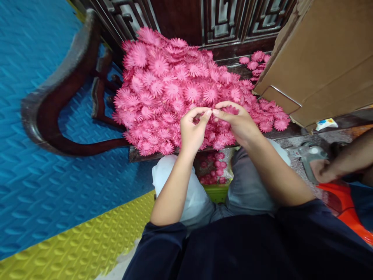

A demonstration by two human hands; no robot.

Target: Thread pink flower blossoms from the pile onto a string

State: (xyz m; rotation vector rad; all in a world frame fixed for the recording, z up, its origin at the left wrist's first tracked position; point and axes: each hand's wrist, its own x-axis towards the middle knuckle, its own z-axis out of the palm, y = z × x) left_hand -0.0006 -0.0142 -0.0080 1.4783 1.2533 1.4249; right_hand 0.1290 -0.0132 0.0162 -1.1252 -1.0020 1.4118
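Note:
My left hand [194, 125] and my right hand [242, 123] meet in front of a large heap of pink artificial flowers [173, 90]. Thumb and forefinger of each hand are pinched, and the fingertips almost touch. Whatever lies between the left fingertips is too small to make out. A darker pink artificial flower [232, 110] shows inside the curl of my right hand, held by its fingers. More pink petals appear below the fingertips, but I cannot tell whether they belong to the heap.
The heap lies on a dark wooden bench [140, 153] with a curved armrest [37, 116]. A cardboard box [323, 58] stands at right. Between my knees is a green container [217, 191] with pink flowers. Another person's foot [316, 163] and hand [325, 171] show at right.

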